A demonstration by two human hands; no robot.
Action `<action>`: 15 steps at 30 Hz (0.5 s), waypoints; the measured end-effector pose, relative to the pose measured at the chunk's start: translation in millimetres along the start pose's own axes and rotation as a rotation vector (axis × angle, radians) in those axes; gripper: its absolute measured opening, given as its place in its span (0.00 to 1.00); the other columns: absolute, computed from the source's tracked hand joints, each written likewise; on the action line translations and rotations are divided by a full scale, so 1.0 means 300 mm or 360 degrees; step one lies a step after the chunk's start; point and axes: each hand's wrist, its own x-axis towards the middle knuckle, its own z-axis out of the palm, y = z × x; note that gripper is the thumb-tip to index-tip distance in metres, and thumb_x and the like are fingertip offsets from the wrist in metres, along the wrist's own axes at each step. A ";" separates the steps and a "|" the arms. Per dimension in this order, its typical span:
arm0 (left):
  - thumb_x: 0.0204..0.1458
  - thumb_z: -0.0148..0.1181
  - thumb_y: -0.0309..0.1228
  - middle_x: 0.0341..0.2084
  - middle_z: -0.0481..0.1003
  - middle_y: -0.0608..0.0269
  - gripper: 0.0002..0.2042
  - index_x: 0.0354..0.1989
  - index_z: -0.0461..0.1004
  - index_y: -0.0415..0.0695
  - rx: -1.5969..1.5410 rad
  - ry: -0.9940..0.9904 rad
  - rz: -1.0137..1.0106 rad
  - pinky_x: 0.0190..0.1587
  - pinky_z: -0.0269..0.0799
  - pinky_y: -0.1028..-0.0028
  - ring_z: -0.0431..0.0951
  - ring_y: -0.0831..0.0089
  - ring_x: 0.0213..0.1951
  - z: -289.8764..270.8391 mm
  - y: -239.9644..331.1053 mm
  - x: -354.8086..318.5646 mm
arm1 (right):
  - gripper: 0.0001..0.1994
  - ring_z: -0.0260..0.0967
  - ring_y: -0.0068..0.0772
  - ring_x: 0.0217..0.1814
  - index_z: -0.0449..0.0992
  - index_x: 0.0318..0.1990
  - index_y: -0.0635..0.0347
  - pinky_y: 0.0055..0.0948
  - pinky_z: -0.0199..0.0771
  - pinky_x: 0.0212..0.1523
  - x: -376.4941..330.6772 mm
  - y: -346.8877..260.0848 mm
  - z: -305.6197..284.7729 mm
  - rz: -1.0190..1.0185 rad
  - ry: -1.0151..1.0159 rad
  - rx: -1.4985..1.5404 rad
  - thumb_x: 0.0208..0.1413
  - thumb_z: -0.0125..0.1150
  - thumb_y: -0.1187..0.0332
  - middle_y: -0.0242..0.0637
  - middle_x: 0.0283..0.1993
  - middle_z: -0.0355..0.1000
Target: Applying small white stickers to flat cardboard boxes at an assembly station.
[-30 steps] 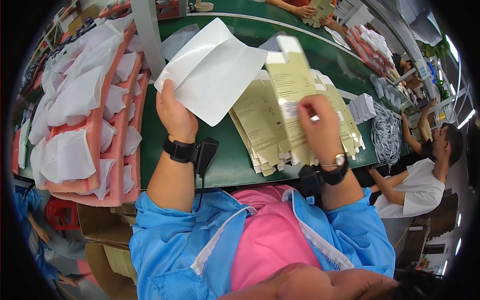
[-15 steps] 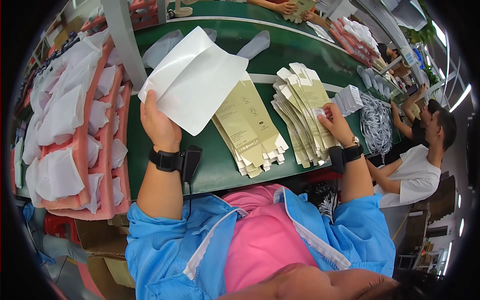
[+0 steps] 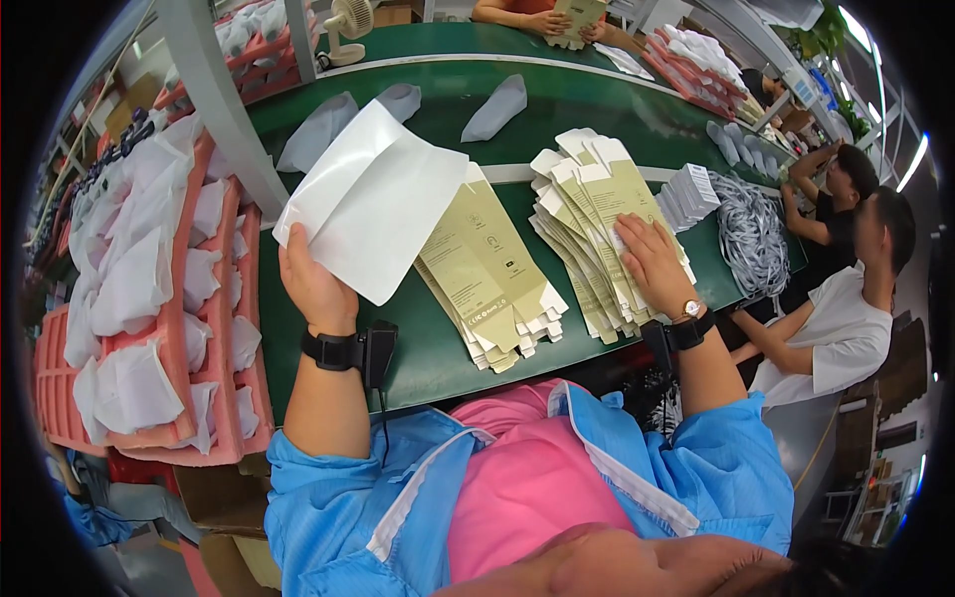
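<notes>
My left hand [image 3: 316, 284] grips the edge of a glossy white sheet [image 3: 368, 219], creased across the middle and held tilted above the bench. To the right of the sheet, partly covered by it, lies a stack of flattened olive-and-white cartons [image 3: 487, 264]. A second, fanned-out pile of flat cartons [image 3: 587, 224] is farther right. My right hand [image 3: 652, 264] rests on the top carton of that pile, fingers stretched out and palm down. Whatever is under the palm is hidden.
Pink trays [image 3: 194, 328] of white-wrapped items are stacked at the left by a grey post [image 3: 224, 109]. Small white boxes [image 3: 688, 196] and bundled grey cords [image 3: 751, 234] lie right. White-wrapped items [image 3: 494, 109] sit on the green belt [image 3: 438, 99]. Co-workers stand across and right.
My right hand has gone from pinched fingers at the top carton to lying flat on it. My left hand still holds the white sheet, now slightly lower in view.
</notes>
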 end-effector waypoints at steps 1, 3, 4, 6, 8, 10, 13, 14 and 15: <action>0.59 0.42 0.34 0.43 0.71 0.52 0.16 0.49 0.65 0.34 0.0017 -0.0004 -0.0001 0.44 0.71 0.69 0.74 0.64 0.43 0.001 0.002 -0.002 | 0.22 0.47 0.50 0.67 0.61 0.59 0.56 0.43 0.48 0.63 -0.003 -0.003 0.003 0.0040 -0.0054 0.0079 0.56 0.49 0.63 0.43 0.63 0.54; 0.59 0.42 0.34 0.44 0.71 0.52 0.16 0.49 0.64 0.34 0.0045 -0.0012 -0.0013 0.44 0.71 0.69 0.74 0.64 0.43 0.002 0.002 -0.005 | 0.23 0.44 0.50 0.68 0.61 0.59 0.55 0.43 0.46 0.64 -0.010 -0.005 0.008 0.0087 -0.0103 0.0168 0.57 0.48 0.61 0.44 0.65 0.53; 0.59 0.42 0.34 0.44 0.71 0.52 0.17 0.49 0.64 0.34 0.0062 -0.0013 -0.0024 0.44 0.71 0.69 0.74 0.63 0.43 0.003 -0.001 -0.004 | 0.24 0.44 0.51 0.68 0.60 0.60 0.55 0.44 0.45 0.65 -0.014 -0.006 0.010 0.0095 -0.0108 0.0133 0.57 0.47 0.60 0.43 0.65 0.52; 0.59 0.42 0.34 0.44 0.71 0.52 0.17 0.49 0.64 0.34 0.0085 -0.0023 -0.0038 0.43 0.72 0.68 0.74 0.63 0.43 0.003 -0.007 0.002 | 0.25 0.42 0.51 0.69 0.58 0.62 0.53 0.44 0.42 0.66 -0.018 -0.003 0.012 0.0112 -0.0119 0.0065 0.57 0.45 0.56 0.43 0.67 0.49; 0.59 0.41 0.34 0.44 0.71 0.51 0.17 0.49 0.64 0.34 0.0128 -0.0026 -0.0035 0.43 0.72 0.68 0.74 0.62 0.43 -0.001 -0.007 0.002 | 0.26 0.42 0.51 0.69 0.58 0.62 0.53 0.44 0.42 0.66 -0.022 0.000 0.013 0.0120 -0.0119 0.0059 0.57 0.45 0.56 0.42 0.67 0.49; 0.59 0.41 0.34 0.44 0.70 0.51 0.17 0.49 0.63 0.34 0.0157 -0.0037 -0.0034 0.44 0.72 0.68 0.74 0.62 0.43 -0.005 -0.010 0.002 | 0.26 0.42 0.51 0.69 0.58 0.62 0.53 0.44 0.42 0.66 -0.022 0.004 0.014 0.0117 -0.0125 0.0028 0.57 0.46 0.55 0.42 0.67 0.49; 0.59 0.41 0.35 0.44 0.70 0.50 0.17 0.50 0.62 0.34 0.0170 -0.0025 -0.0056 0.44 0.72 0.68 0.74 0.61 0.43 -0.010 -0.013 0.001 | 0.27 0.42 0.51 0.69 0.57 0.62 0.54 0.44 0.43 0.66 -0.021 -0.006 0.014 0.0141 -0.0107 0.0042 0.56 0.47 0.55 0.42 0.67 0.49; 0.59 0.41 0.35 0.44 0.70 0.50 0.17 0.50 0.62 0.34 0.0179 -0.0032 -0.0056 0.44 0.72 0.68 0.74 0.61 0.43 -0.009 -0.013 0.000 | 0.27 0.42 0.51 0.69 0.57 0.62 0.55 0.44 0.43 0.66 -0.021 -0.009 0.016 0.0148 -0.0101 0.0046 0.56 0.47 0.54 0.42 0.67 0.49; 0.59 0.40 0.35 0.44 0.70 0.50 0.18 0.51 0.62 0.34 0.0205 -0.0022 -0.0064 0.44 0.72 0.68 0.74 0.61 0.43 -0.008 -0.013 -0.003 | 0.27 0.42 0.51 0.69 0.57 0.62 0.55 0.44 0.43 0.66 -0.022 -0.010 0.018 0.0154 -0.0097 0.0054 0.56 0.47 0.54 0.42 0.67 0.49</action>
